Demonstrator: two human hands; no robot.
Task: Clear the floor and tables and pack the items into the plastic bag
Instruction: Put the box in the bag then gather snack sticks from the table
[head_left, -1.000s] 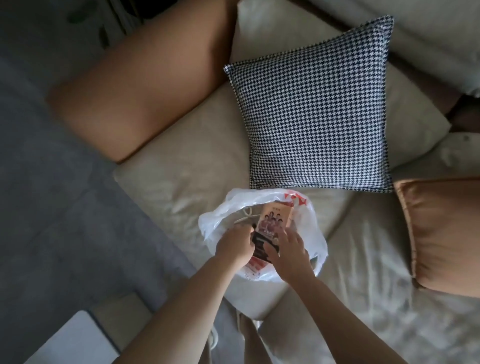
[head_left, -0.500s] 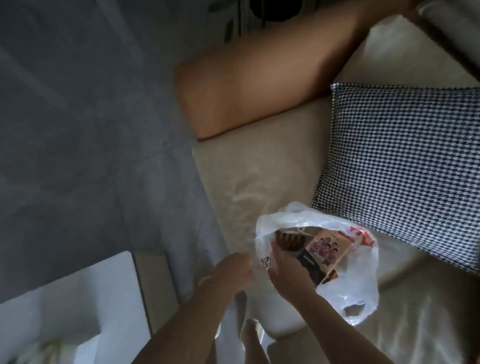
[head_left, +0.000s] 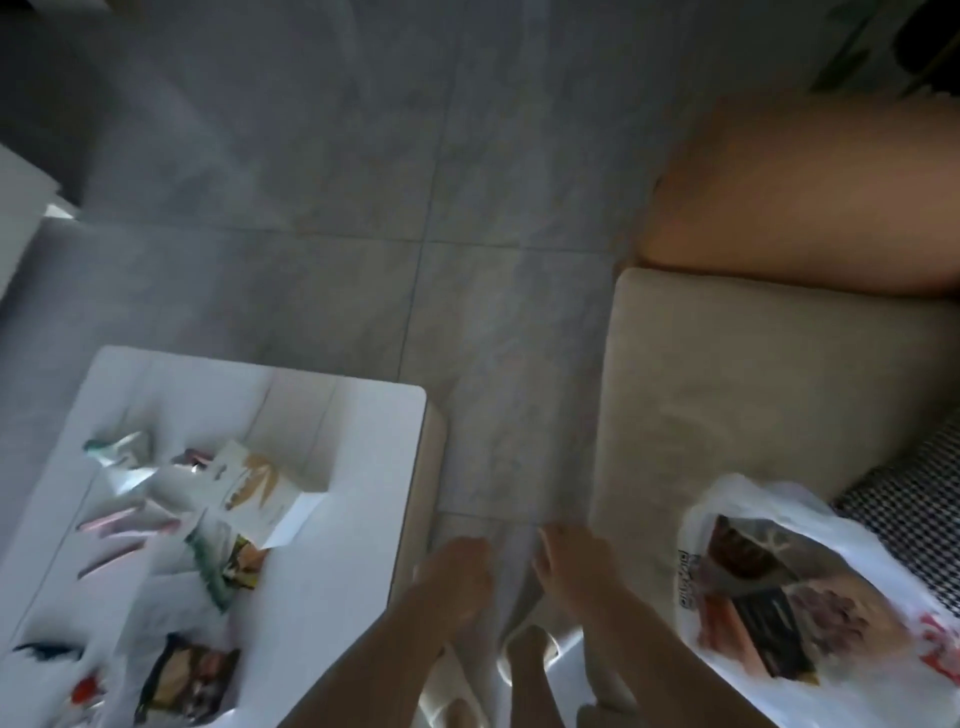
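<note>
The white plastic bag (head_left: 769, 499) lies open on the beige sofa seat at lower right, with a dark packet and a printed box (head_left: 779, 623) showing inside. My left hand (head_left: 457, 577) and my right hand (head_left: 571, 566) hang over the floor between the table and the sofa; neither holds anything and the fingers are loosely curled. On the white table (head_left: 358, 519) at lower left lie several snack packets, among them a white box with a leaf print (head_left: 254, 480), a green and yellow packet (head_left: 234, 564) and a dark packet (head_left: 187, 680).
Grey tiled floor (head_left: 363, 182) fills the top and middle. The beige sofa seat (head_left: 769, 374) has an orange bolster (head_left: 810, 197) at its far end and a houndstooth cushion (head_left: 919, 509) beside the bag. My feet show at the bottom.
Both hands have left the bag and its printed box and moved left, off the sofa. The view has swung left, bringing the white table and its packets into sight.
</note>
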